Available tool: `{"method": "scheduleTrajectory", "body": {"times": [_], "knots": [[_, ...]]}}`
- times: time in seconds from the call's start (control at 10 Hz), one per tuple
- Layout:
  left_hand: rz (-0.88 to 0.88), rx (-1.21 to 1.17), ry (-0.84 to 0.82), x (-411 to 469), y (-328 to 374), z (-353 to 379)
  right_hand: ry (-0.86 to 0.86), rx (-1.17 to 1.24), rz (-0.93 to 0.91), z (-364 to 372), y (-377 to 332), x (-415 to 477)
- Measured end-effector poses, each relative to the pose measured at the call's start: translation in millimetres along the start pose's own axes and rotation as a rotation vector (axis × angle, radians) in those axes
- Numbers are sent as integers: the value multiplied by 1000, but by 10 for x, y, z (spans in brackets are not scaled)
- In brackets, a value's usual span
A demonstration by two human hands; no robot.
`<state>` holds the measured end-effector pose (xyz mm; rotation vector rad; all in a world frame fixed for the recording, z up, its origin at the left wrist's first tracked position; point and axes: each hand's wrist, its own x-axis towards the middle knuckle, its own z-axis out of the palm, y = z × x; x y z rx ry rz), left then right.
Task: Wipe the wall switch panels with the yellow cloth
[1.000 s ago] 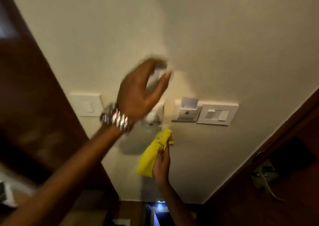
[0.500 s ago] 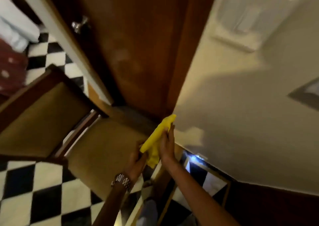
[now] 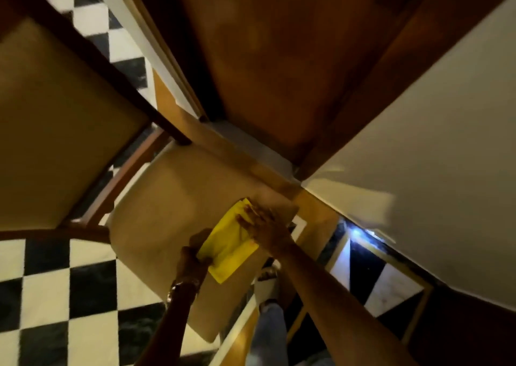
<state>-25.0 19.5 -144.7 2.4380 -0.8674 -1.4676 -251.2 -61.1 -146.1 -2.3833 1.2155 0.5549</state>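
Observation:
The yellow cloth point(image 3: 228, 244) is spread flat between both hands, low in the view over a chair seat. My left hand point(image 3: 192, 259), with a metal watch at the wrist, pinches the cloth's lower left edge. My right hand point(image 3: 264, 226) lies with fingers spread on the cloth's upper right part. No switch panel is in view; only bare cream wall point(image 3: 435, 153) shows at the right.
A cushioned wooden chair point(image 3: 156, 214) stands below the hands, its backrest point(image 3: 55, 119) at the left. A brown wooden door point(image 3: 279, 52) fills the top centre. Black-and-white checkered floor point(image 3: 55, 295) lies at the lower left. My foot point(image 3: 265, 282) shows under the cloth.
The view swung down from the wall switches to the chair and floor. My left hand dropped from the wall and took hold of the cloth, which has gone from bunched to spread flat.

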Motion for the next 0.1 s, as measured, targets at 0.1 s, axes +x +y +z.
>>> {"method": "scheduleTrajectory", "body": {"times": [0.1], "knots": [[-30,307,62,-282,636,-155,196,-120,6,-735,267,-119]]}}
